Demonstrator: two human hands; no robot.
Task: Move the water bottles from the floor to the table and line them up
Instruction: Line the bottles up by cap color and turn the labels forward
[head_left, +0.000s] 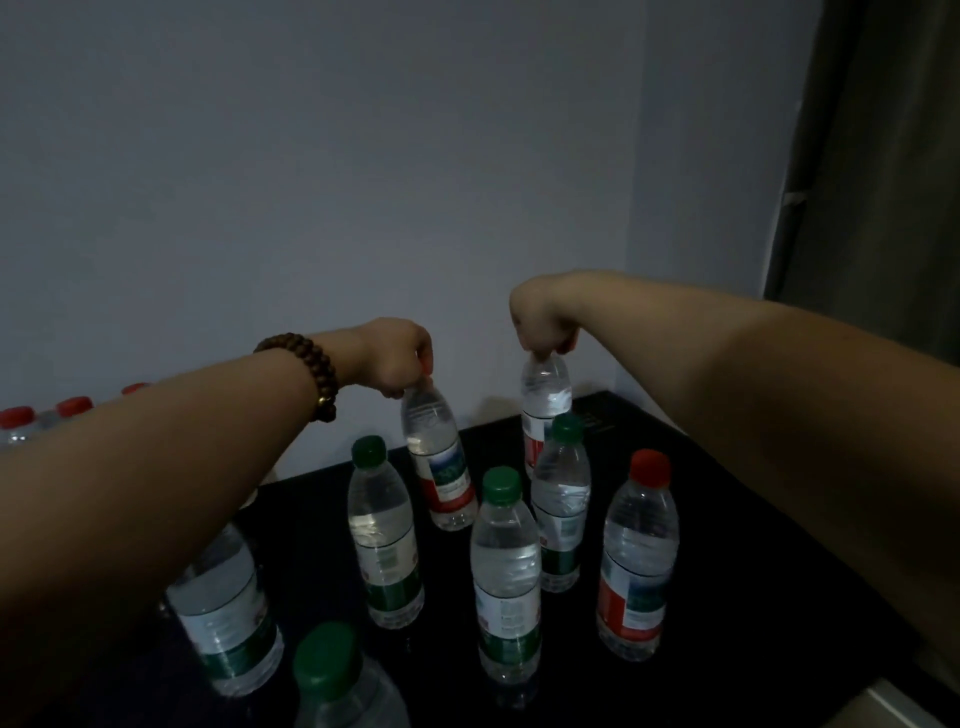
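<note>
Green-cap bottle (332, 675) cut off at the bottom edge, room pretty dim

Left hand (402, 358) pinches a tilted bottle (439, 462) by its hidden cap; can't tell if the base touches the worktop (727, 519). Right hand (543, 322) grips an upright bottle (545, 395) at the top, its lower half hidden behind another. All hold clear water. Red caps (72, 408) peek over the left arm. Bare worktop shows back right.

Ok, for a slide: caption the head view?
Left hand grips a tilted bottle, right hand an upright bottle, among standing bottles on the table.
</note>
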